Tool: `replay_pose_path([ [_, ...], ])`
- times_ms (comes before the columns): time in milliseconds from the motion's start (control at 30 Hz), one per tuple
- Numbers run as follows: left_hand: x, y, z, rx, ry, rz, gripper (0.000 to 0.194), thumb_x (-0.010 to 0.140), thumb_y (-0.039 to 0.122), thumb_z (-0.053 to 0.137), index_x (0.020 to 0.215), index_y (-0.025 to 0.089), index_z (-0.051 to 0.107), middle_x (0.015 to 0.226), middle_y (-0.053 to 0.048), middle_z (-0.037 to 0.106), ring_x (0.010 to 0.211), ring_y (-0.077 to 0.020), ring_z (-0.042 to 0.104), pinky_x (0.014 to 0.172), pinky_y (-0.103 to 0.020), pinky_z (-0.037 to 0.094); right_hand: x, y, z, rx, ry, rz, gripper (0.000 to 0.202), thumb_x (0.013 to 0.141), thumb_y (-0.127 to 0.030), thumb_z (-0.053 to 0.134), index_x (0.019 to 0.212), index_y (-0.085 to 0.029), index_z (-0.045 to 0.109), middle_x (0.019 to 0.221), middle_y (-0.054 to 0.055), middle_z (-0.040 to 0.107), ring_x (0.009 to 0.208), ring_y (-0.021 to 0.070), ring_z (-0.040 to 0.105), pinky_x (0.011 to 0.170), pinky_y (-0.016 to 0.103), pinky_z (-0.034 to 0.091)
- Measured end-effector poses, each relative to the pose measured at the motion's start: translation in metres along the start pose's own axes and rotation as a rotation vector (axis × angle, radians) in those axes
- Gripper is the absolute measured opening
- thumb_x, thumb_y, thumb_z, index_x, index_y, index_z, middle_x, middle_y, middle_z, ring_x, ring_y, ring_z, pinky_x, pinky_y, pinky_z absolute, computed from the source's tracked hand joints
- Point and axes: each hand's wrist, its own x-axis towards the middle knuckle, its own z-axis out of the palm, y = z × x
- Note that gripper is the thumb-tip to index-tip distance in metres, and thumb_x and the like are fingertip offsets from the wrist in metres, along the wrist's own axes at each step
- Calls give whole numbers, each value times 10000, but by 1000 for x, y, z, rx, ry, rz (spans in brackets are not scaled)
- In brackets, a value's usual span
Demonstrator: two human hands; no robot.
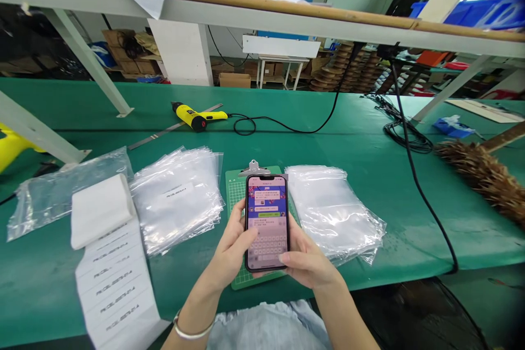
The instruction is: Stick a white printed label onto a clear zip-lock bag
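Observation:
Both my hands hold a smartphone (266, 224) upright, its lit screen showing a chat with a keyboard below. My left hand (232, 246) grips its left edge, thumb over the keys. From the right side my right hand (307, 257) supports it, thumb at the lower corner of the screen. Beneath the phone lies a green clipboard (235, 188) with a metal clip, mostly hidden. To its left is a fanned stack of clear plastic bags (180, 213), the top one bearing a printed label. Another stack of clear bags (328, 208) lies to the right.
A folded strip of printed labels (117, 284) hangs toward the table's front left edge. Behind lie a yellow heat gun (197, 117) and a metal ruler (153, 136). A black cable (414, 175) crosses the right side near a bristly brush (482, 175). A shelf beam (262, 8) spans overhead.

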Motion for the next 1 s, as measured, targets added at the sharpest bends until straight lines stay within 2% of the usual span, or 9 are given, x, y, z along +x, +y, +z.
replay_pose_path([
  [167, 0, 3, 11, 17, 125, 20, 415, 854, 349, 528, 1213, 222, 362, 1070, -58, 611, 1003, -233, 569, 808, -339, 472, 3, -1, 4, -37, -8, -20, 774, 741, -233, 671, 1363, -333, 222, 1354, 87, 413, 1076, 261, 548, 788, 425, 533],
  [333, 1, 1, 11, 53, 150, 26, 392, 862, 351, 516, 1203, 229, 368, 1068, -51, 609, 991, -226, 572, 797, -332, 471, 3, -2, 6, -71, 5, -8, 778, 728, -259, 685, 1358, -326, 233, 1364, 85, 407, 1092, 271, 534, 797, 426, 532],
  [467, 0, -4, 3, -51, 58, 35, 516, 818, 297, 559, 1266, 220, 316, 1091, -65, 600, 1046, -242, 540, 855, -360, 450, 2, -4, 6, -55, -6, -14, 792, 742, -239, 667, 1370, -325, 191, 1353, 95, 413, 1085, 266, 545, 787, 419, 536],
  [567, -1, -5, -2, -67, -62, 56, 604, 788, 274, 590, 1312, 232, 292, 1107, -72, 594, 1016, -247, 552, 817, -356, 473, 1, -4, 6, -57, 3, -10, 818, 751, -246, 657, 1384, -330, 146, 1342, 99, 424, 1081, 265, 551, 793, 425, 533],
  [667, -2, -1, -4, -36, -154, 23, 754, 750, 285, 640, 1378, 284, 223, 1136, -81, 584, 776, -208, 611, 608, -303, 507, 1, -3, 4, -53, 29, -17, 816, 737, -259, 672, 1379, -329, 174, 1332, 94, 439, 1079, 271, 554, 791, 433, 536],
  [767, -3, 2, -5, -7, -222, -6, 867, 737, 305, 659, 1412, 360, 119, 1212, -92, 540, 562, -132, 566, 423, -236, 440, 1, -1, 2, -40, 60, -20, 809, 731, -246, 678, 1371, -335, 190, 1329, 89, 450, 1079, 279, 556, 765, 437, 548],
  [900, -2, 1, -6, 40, -219, 43, 806, 799, 286, 604, 1417, 362, 94, 1273, -96, 494, 571, -106, 560, 461, -228, 462, 2, 0, 4, -63, 86, -19, 809, 723, -248, 688, 1366, -326, 203, 1339, 84, 447, 1129, 286, 519, 778, 429, 548],
  [1000, -1, 0, -7, 51, -205, 17, 751, 833, 268, 560, 1415, 357, 93, 1292, -101, 479, 594, -109, 576, 469, -221, 472, 3, 1, 7, -115, 141, -42, 777, 752, -253, 666, 1372, -312, 202, 1326, 83, 464, 1160, 271, 494, 814, 422, 537],
])
